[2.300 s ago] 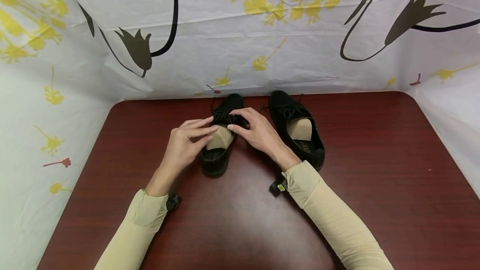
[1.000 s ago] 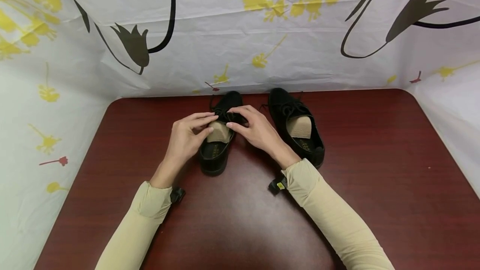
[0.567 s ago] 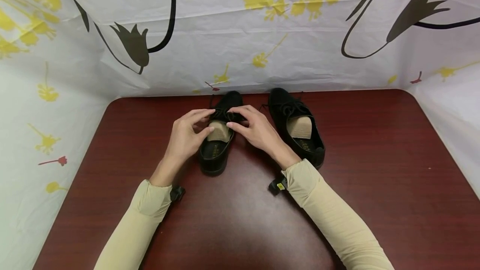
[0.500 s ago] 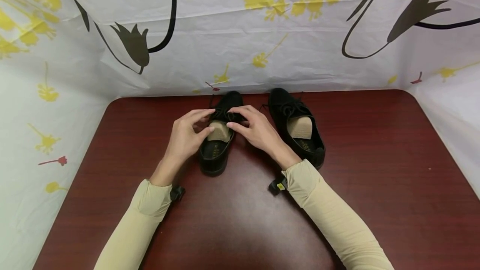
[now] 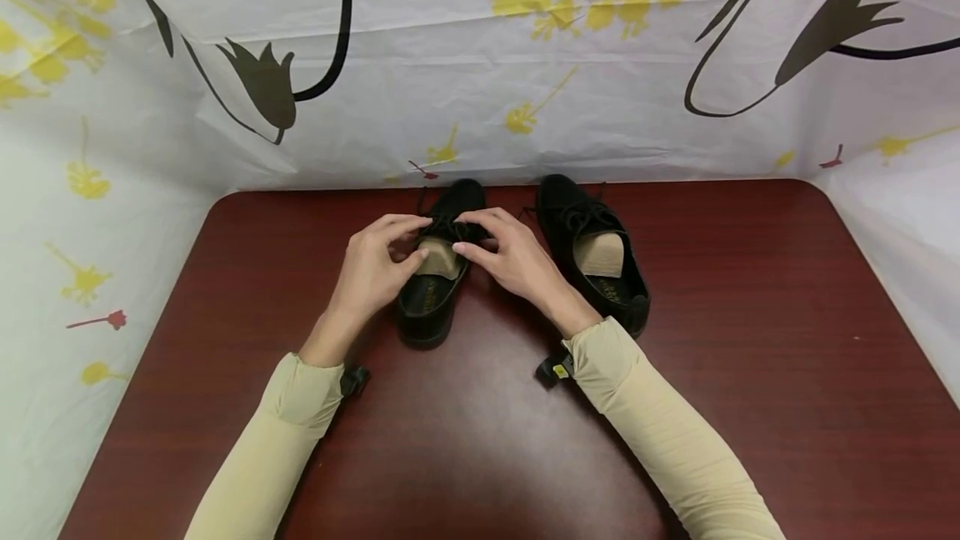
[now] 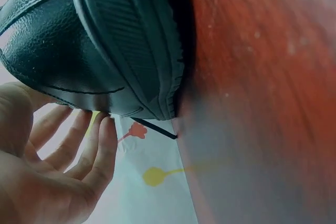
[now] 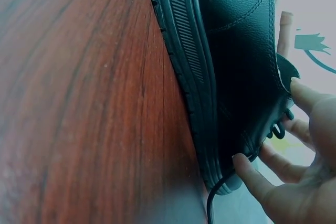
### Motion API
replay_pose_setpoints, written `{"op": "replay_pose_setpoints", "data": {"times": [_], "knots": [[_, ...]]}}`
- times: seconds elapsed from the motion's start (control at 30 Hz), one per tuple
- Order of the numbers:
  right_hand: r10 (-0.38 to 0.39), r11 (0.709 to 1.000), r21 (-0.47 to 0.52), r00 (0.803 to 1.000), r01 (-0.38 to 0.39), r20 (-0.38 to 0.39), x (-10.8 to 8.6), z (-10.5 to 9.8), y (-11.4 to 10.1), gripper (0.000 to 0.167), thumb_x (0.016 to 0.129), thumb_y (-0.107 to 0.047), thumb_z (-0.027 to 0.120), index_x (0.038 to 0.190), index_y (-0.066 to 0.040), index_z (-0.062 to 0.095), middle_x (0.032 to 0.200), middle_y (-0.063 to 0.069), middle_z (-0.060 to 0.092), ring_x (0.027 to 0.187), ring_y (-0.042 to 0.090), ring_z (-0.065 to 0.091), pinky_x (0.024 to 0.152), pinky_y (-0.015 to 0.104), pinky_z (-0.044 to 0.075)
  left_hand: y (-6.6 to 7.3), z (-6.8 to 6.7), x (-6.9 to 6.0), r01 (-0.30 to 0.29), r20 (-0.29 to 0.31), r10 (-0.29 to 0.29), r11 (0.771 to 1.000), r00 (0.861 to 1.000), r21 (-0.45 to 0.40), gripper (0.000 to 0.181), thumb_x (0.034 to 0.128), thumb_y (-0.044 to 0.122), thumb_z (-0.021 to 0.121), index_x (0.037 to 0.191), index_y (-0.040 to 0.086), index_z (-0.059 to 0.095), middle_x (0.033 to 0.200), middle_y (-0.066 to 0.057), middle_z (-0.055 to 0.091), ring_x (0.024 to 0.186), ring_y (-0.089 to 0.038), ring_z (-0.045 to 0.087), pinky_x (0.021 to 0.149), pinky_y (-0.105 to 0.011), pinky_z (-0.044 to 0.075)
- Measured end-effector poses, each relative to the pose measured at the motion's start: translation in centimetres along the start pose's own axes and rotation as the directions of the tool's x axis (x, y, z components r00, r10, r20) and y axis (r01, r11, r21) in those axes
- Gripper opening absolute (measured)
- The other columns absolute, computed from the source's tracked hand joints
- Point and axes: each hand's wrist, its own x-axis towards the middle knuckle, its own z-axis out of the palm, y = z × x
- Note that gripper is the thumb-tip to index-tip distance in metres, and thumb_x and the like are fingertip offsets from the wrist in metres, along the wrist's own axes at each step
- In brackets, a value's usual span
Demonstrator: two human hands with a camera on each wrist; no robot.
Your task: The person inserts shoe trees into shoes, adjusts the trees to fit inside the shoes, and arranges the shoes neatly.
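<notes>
A black lace-up shoe (image 5: 424,325) stands on the table with its toe away from me. Inside its opening shows a tan piece (image 5: 438,259), its kind unclear. My left hand (image 5: 369,267) holds the shoe at the left of the opening, fingertips by the laces, thumb at the rim. In the left wrist view its fingers (image 6: 103,145) lie along the shoe's side. My right hand (image 5: 516,261) grips the other side, with the thumb on the rim and a fingertip by the black lace (image 7: 210,203). Both hands partly hide the laces (image 5: 447,228).
The matching black shoe (image 5: 637,273) stands just right of my right hand, also with a tan piece (image 5: 598,255) in it. The dark red table (image 5: 480,440) meets a white patterned sheet (image 5: 600,140) behind the toes and at both sides.
My left hand's fingers have shifted slightly forward, towards the laces, and its thumb stands further apart from them. More of the insole shows. My right hand has stayed nearly still.
</notes>
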Motion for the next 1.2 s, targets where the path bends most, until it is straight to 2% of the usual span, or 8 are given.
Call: {"op": "replay_pose_setpoints", "data": {"times": [0.17,0.3,0.53,0.73,0.93,1.2], "knots": [[-0.005,1.0,-0.007,1.0,0.005,-0.006,0.05,-0.02,0.02,0.043,0.097,-0.037,0.063,0.136,-0.019,0.058,0.133,0.001,0.055,0.122,0.016,0.054,0.096,0.031,0.05,0.05,0.12,-0.02,-0.002,0.0,0.002,0.999,1.0,0.04,0.043,0.0835,0.017,0.082,0.125,0.015,0.071,0.119,-0.005,0.065,0.091,-0.019,0.069,0.076,-0.035,0.058],[-0.016,1.0,-0.008,1.0,0.016,-0.009,0.1,-0.05,0.02,0.042,0.097,-0.036,0.065,0.135,-0.018,0.059,0.13,0.002,0.056,0.121,0.016,0.055,0.096,0.031,0.05,0.1,0.2,-0.06,-0.004,-0.03,0.007,0.996,1.0,0.085,0.042,0.0818,0.021,0.084,0.123,0.018,0.073,0.113,-0.003,0.068,0.084,-0.017,0.07,0.07,-0.037,0.057],[-0.022,0.999,-0.026,1.0,0.022,-0.005,0.09,-0.09,-0.06,0.043,0.097,-0.035,0.064,0.136,-0.017,0.058,0.131,0.003,0.055,0.12,0.018,0.056,0.095,0.033,0.051,0.05,0.37,-0.05,-0.006,-0.046,0.011,0.994,0.999,0.112,0.042,0.082,0.022,0.084,0.122,0.019,0.073,0.113,-0.002,0.069,0.085,-0.017,0.071,0.068,-0.039,0.056],[-0.019,0.999,-0.036,1.0,0.019,0.01,-0.02,-0.07,-0.15,0.045,0.098,-0.036,0.063,0.138,-0.017,0.055,0.136,0.004,0.053,0.121,0.019,0.055,0.096,0.038,0.051,0.13,0.36,-0.13,-0.001,-0.035,0.005,0.993,0.999,0.12,0.044,0.083,0.022,0.083,0.125,0.019,0.071,0.117,-0.003,0.067,0.088,-0.018,0.07,0.07,-0.04,0.056],[-0.011,0.999,-0.032,1.0,0.012,0.008,-0.07,-0.11,-0.27,0.046,0.098,-0.036,0.063,0.139,-0.017,0.055,0.137,0.003,0.052,0.122,0.02,0.054,0.096,0.04,0.051,0.19,0.15,-0.14,-0.004,-0.022,0.006,0.996,1.0,0.092,0.044,0.0842,0.018,0.082,0.127,0.018,0.07,0.12,-0.004,0.066,0.092,-0.02,0.069,0.071,-0.039,0.057],[0.006,0.999,-0.045,1.0,-0.005,0.014,-0.25,-0.1,-0.31,0.049,0.098,-0.039,0.062,0.142,-0.019,0.053,0.14,0.002,0.051,0.124,0.02,0.053,0.097,0.04,0.05,0.06,-0.07,-0.26,-0.001,-0.013,0.002,0.996,1.0,0.084,0.043,0.0848,0.014,0.081,0.126,0.016,0.071,0.119,-0.006,0.067,0.093,-0.02,0.069,0.065,-0.036,0.053]]}}
